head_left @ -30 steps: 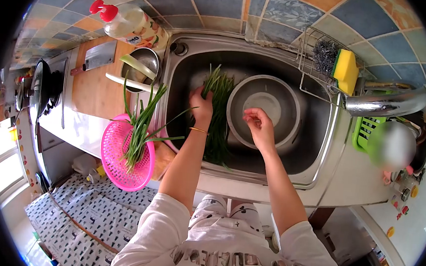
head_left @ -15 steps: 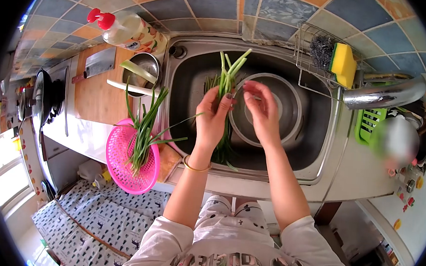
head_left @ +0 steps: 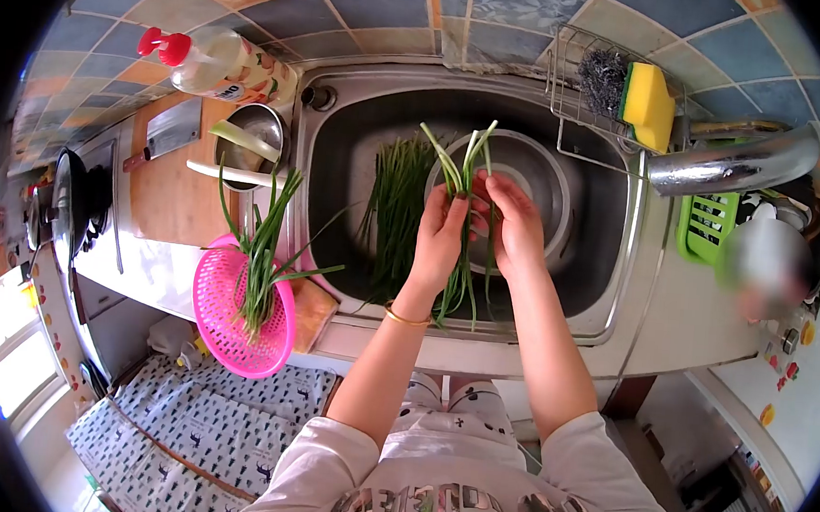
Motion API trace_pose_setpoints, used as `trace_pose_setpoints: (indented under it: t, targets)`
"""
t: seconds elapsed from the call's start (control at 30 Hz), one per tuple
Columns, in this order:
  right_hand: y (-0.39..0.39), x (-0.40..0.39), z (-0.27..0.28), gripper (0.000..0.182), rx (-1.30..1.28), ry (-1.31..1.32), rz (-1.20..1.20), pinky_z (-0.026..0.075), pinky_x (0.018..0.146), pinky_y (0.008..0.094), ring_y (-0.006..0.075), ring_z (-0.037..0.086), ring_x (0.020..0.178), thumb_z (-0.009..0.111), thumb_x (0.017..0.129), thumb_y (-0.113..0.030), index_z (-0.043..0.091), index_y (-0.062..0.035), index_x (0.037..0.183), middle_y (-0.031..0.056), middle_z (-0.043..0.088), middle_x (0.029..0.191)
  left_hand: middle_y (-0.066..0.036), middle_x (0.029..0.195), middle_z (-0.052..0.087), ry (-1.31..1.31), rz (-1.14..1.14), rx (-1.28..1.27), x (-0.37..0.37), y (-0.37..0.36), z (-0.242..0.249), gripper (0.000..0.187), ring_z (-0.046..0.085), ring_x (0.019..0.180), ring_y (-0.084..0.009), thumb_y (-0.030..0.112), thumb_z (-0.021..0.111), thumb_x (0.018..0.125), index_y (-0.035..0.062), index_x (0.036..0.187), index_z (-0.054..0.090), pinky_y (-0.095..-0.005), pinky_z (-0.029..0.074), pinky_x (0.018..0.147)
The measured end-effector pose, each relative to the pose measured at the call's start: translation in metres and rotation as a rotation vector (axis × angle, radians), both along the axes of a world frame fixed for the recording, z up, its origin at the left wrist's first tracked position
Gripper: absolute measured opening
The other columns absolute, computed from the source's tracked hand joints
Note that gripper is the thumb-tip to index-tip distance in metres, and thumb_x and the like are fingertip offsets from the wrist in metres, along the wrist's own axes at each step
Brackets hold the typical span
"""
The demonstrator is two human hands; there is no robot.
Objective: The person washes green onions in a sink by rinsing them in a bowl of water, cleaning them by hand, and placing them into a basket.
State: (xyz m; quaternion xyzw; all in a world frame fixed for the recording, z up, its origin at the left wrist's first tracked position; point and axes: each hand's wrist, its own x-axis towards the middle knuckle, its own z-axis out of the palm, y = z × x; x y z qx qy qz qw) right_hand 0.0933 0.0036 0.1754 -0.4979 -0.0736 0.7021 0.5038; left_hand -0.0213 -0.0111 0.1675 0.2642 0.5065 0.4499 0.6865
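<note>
Over the sink (head_left: 609, 270), my left hand (head_left: 442, 234) is closed around a small bunch of garlic chives (head_left: 454, 169), pale ends up and green leaves hanging down. My right hand (head_left: 517, 227) is beside it, its fingers closed on a chive stalk at the bunch's right edge. Beneath both hands sits a round metal basin (head_left: 563, 195) in the sink. A larger pile of garlic chives (head_left: 398, 198) lies on the sink floor to the left. More chives (head_left: 262, 269) rest in a pink colander (head_left: 220, 314) at the counter's left.
Left of the sink are a cutting board (head_left: 169, 192), a cleaver (head_left: 173, 130), a small metal pot (head_left: 271, 132) with pale stalks across it, and a red-capped bottle (head_left: 219, 67). On the right are a wire rack (head_left: 563, 100) with a yellow sponge (head_left: 649, 106), and a faucet (head_left: 730, 171).
Both hands have come together, the left moving right with its chives. The right hand has closed in on the bunch. The chive pile in the sink shows more fully.
</note>
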Motion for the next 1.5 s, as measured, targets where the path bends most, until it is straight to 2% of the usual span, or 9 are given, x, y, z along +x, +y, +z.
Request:
trace_pose_setpoints:
  t: [0.17,0.27,0.4,0.63,0.93,1.03,1.23,1.37,1.5]
  targets:
    - [-0.012,0.016,-0.085,0.015,-0.121,0.017,-0.158,0.052,0.074,0.0332,0.0221,0.064,0.09,0.053,0.095,-0.013,0.055,-0.0014,0.106,0.0137,0.065,0.103,-0.001,0.08,0.058,0.281,-0.101,-0.09,0.018,-0.003,-0.063,0.013,0.053,0.066,-0.0056,0.017,0.053,0.095,0.0069,0.102,0.051,-0.0208,0.039,0.047]
    - [-0.016,0.023,-0.109,0.015,-0.187,0.004,-0.151,0.05,0.075,0.0325,0.0206,0.063,0.09,0.052,0.096,-0.015,0.055,-0.0041,0.106,0.0108,0.064,0.104,-0.004,0.086,0.06,0.435,-0.2,-0.064,0.025,-0.005,-0.113,0.017,0.055,0.076,-0.0106,0.016,0.05,0.095,0.0039,0.107,0.054,-0.0257,0.044,0.063]
    - [-0.014,0.026,-0.113,0.018,-0.167,-0.188,-0.098,0.048,0.073,0.0306,0.017,0.061,0.087,0.054,0.096,-0.02,0.056,-0.0089,0.11,0.0036,0.064,0.101,-0.005,0.096,0.061,0.297,-0.237,-0.093,0.029,-0.006,-0.104,0.022,0.054,0.087,-0.0138,0.015,0.049,0.096,0.0026,0.113,0.056,-0.0273,0.043,0.077]
    - [-0.007,0.027,-0.069,0.025,-0.095,-0.281,0.059,0.04,0.057,0.0228,0.0067,0.057,0.078,0.062,0.092,-0.026,0.057,-0.0053,0.106,0.001,0.064,0.097,-0.004,0.095,0.059,0.115,-0.215,-0.149,0.028,-0.006,-0.076,0.023,0.055,0.082,-0.0125,0.013,0.044,0.098,0.0038,0.118,0.052,-0.0255,0.044,0.072]
    - [0.006,0.031,-0.048,0.018,-0.017,-0.343,0.213,0.038,0.046,0.0228,0.0063,0.055,0.065,0.069,0.088,-0.023,0.066,-0.0047,0.091,-0.0012,0.063,0.076,-0.004,0.087,0.058,-0.057,-0.141,-0.121,0.026,-0.004,-0.042,0.017,0.054,0.071,-0.0097,0.013,0.041,0.1,0.0037,0.112,0.049,-0.024,0.044,0.06]
    - [0.006,0.031,-0.04,0.023,-0.014,-0.352,0.366,0.041,0.048,0.0227,0.008,0.056,0.069,0.07,0.086,-0.02,0.06,-0.0032,0.099,0.0015,0.063,0.086,-0.004,0.084,0.058,-0.015,-0.107,-0.099,0.023,-0.004,-0.038,0.016,0.053,0.066,-0.0086,0.014,0.042,0.1,0.0036,0.11,0.049,-0.0232,0.043,0.055]
    - [0.009,0.015,-0.03,0.052,0.417,-0.829,0.141,0.05,0.06,0.029,0.0172,0.056,0.093,0.078,0.078,-0.022,0.044,-0.0073,0.115,0.0099,0.052,0.111,-0.002,0.076,0.057,0.276,-0.132,0.034,0.017,-0.009,-0.04,0.015,0.05,0.059,-0.0085,0.01,0.046,0.098,0.0019,0.11,0.048,-0.0238,0.041,0.052]
    - [0.011,0.012,-0.018,0.047,0.553,-1.148,0.288,0.046,0.081,0.0359,0.0207,0.053,0.097,0.079,0.074,-0.018,0.048,-0.0073,0.107,0.0073,0.051,0.107,-0.007,0.073,0.06,0.496,-0.128,0.127,0.023,-0.014,-0.034,0.014,0.053,0.056,-0.0142,0.008,0.047,0.096,-0.0001,0.108,0.047,-0.0292,0.042,0.051]
    - [0.01,0.014,-0.033,0.03,0.659,-1.253,0.289,0.046,0.08,0.033,0.0195,0.055,0.099,0.077,0.076,-0.016,0.06,-0.0068,0.098,0.005,0.054,0.107,-0.01,0.074,0.063,0.568,-0.134,0.155,0.025,-0.019,-0.033,0.015,0.055,0.055,-0.0187,0.008,0.047,0.095,0.0,0.108,0.047,-0.0325,0.043,0.052]
